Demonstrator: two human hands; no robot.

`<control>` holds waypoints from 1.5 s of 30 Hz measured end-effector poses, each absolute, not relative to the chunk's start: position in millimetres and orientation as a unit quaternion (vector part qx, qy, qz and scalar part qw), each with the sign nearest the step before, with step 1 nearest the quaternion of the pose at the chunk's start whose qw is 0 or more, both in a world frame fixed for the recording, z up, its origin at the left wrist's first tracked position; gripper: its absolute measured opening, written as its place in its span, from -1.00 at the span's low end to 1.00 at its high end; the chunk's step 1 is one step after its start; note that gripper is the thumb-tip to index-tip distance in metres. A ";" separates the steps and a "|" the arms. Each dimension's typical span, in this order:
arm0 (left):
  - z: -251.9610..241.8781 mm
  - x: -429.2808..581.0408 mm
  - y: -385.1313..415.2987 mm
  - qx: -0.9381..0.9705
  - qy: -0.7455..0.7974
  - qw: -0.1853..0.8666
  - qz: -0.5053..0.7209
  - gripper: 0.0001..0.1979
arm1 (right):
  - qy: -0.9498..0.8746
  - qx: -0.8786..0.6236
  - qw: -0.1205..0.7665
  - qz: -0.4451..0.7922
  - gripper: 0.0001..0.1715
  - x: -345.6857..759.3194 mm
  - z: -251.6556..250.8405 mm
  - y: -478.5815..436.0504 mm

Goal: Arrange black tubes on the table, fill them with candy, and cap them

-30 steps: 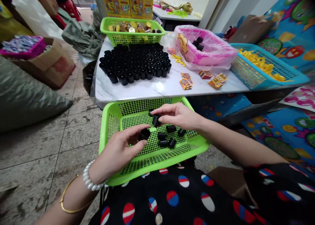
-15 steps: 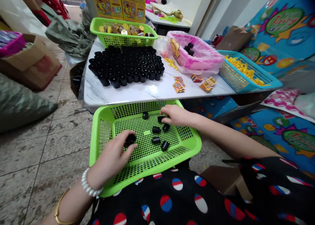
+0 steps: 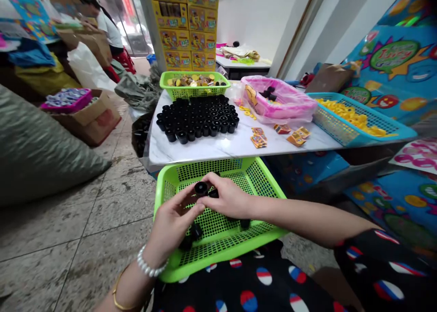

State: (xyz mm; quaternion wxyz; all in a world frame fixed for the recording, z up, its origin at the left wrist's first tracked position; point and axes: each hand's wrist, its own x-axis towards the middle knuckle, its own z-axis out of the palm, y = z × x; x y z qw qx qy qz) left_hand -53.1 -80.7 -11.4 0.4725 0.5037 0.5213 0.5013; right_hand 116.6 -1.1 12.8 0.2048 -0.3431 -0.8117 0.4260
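A green mesh basket (image 3: 262, 184) rests on my lap with a few loose black plastic cups (image 3: 245, 223) in it. My left hand (image 3: 172, 223) and my right hand (image 3: 228, 198) meet over the basket's middle. Together they pinch a small black cup (image 3: 201, 188), its round end facing up. My right fingers also close over another black cup (image 3: 214, 193). More black pieces (image 3: 195, 232) lie under my left palm, partly hidden.
A white table (image 3: 221, 145) ahead carries a block of upright black cups (image 3: 198, 114), a green basket of gold pieces (image 3: 194, 85), a pink bag-lined tub (image 3: 280, 100), a blue basket of yellow rings (image 3: 358, 118) and small printed cards (image 3: 258, 140). Sacks and cartons stand left; a person (image 3: 102, 23) sits far back.
Both hands came up off the basket floor and joined at its middle, now holding a black cup between them. The view tilted upward, showing more of the room.
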 end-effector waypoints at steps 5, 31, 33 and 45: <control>-15.8 -58.8 -83.5 0.505 0.536 0.463 0.494 -0.66 | -0.835 -0.319 0.139 0.426 -0.64 110.3 6.1 -1.4; -22.4 -58.4 -88.0 0.574 0.569 0.379 0.451 -0.65 | -0.857 -0.240 0.222 0.397 -0.50 119.4 12.8 -16.0; -21.9 -58.4 -87.6 0.563 0.560 0.398 0.459 -0.64 | -0.837 -0.253 0.271 0.403 -0.55 119.5 9.5 -20.2; -16.7 -59.2 -89.7 0.615 0.574 0.331 0.428 -0.68 | -0.731 -0.280 0.283 0.554 -0.65 123.5 10.5 -17.0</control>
